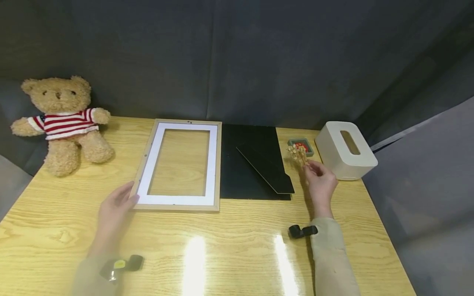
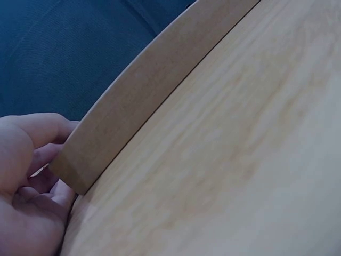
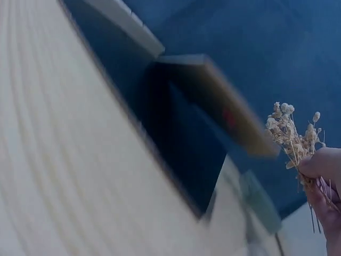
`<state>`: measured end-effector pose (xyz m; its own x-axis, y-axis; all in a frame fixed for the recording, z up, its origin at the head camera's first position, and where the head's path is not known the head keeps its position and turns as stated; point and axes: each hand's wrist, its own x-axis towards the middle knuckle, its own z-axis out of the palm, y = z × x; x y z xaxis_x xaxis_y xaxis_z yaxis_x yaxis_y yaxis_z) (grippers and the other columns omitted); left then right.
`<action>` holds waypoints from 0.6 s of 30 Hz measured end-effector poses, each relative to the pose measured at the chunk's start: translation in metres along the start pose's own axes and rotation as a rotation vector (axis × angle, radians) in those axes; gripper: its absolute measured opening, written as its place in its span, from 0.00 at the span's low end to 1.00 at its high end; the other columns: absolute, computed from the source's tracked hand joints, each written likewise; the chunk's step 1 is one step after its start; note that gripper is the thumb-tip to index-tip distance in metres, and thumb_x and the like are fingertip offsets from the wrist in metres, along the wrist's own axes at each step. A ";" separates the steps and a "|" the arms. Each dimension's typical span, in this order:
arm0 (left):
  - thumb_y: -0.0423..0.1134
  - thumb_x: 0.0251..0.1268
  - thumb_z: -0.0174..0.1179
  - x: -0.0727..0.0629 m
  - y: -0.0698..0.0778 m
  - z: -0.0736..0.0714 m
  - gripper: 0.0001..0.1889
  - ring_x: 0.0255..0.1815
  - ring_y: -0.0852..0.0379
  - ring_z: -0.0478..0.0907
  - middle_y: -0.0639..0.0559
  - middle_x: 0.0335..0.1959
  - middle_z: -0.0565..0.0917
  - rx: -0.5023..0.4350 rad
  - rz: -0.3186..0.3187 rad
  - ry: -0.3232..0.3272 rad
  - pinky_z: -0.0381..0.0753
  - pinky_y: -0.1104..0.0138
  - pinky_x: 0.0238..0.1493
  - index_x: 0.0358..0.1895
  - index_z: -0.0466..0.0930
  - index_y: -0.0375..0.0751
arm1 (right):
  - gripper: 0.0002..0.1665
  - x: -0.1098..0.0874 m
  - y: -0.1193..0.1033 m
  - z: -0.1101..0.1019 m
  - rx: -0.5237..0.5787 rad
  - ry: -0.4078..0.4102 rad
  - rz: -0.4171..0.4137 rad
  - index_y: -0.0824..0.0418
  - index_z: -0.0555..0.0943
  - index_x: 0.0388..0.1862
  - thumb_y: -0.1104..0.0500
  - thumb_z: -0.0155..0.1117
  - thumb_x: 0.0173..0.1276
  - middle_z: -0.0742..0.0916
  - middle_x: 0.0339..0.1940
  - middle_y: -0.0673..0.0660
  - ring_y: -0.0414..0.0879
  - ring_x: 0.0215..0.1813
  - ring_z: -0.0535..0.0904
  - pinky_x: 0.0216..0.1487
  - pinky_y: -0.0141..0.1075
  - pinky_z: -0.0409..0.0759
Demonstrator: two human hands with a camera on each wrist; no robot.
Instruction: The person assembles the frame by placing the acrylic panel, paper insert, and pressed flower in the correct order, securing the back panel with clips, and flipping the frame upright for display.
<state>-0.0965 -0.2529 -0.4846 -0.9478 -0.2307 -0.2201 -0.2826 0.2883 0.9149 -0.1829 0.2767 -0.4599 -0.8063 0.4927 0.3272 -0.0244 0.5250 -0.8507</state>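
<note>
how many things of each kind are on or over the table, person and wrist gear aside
Teddy bears: 1
Picture frames, white mat included: 1
Black boards, flap included: 1
Dried flower bunches: 1
Small trays: 1 (red contents too small to count)
White boxes: 1
Total: 6

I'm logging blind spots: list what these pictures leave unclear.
Red pieces: head view, too small, partly covered by dried flowers.
Inside of white box: head view, hidden by its top.
Left sleeve: head view, blurred, cut off by bottom edge.
Right hand: right wrist view, cut off by right edge.
</note>
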 end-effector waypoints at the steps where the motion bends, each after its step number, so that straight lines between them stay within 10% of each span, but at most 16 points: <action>1: 0.56 0.64 0.58 0.000 0.000 0.000 0.33 0.67 0.46 0.65 0.45 0.70 0.65 0.001 0.002 0.003 0.72 0.64 0.60 0.71 0.63 0.53 | 0.11 -0.001 -0.005 0.001 0.022 0.000 -0.012 0.67 0.86 0.41 0.66 0.70 0.59 0.87 0.36 0.63 0.28 0.30 0.78 0.32 0.18 0.77; 11: 0.57 0.63 0.59 0.001 -0.001 -0.001 0.34 0.68 0.47 0.65 0.45 0.70 0.65 -0.016 -0.016 -0.004 0.72 0.66 0.59 0.71 0.62 0.54 | 0.12 -0.025 -0.049 0.025 0.148 -0.101 -0.085 0.68 0.86 0.40 0.65 0.72 0.57 0.87 0.35 0.63 0.29 0.30 0.80 0.33 0.19 0.78; 18: 0.57 0.63 0.59 0.002 -0.005 0.000 0.35 0.69 0.46 0.63 0.46 0.71 0.64 -0.024 0.008 -0.010 0.69 0.53 0.63 0.72 0.62 0.53 | 0.13 -0.045 -0.077 0.063 0.255 -0.227 -0.137 0.65 0.86 0.42 0.63 0.73 0.57 0.88 0.37 0.60 0.46 0.36 0.85 0.36 0.24 0.81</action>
<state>-0.0974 -0.2547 -0.4895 -0.9516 -0.2192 -0.2155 -0.2710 0.2677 0.9246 -0.1823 0.1707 -0.4354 -0.8951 0.2483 0.3704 -0.2652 0.3713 -0.8898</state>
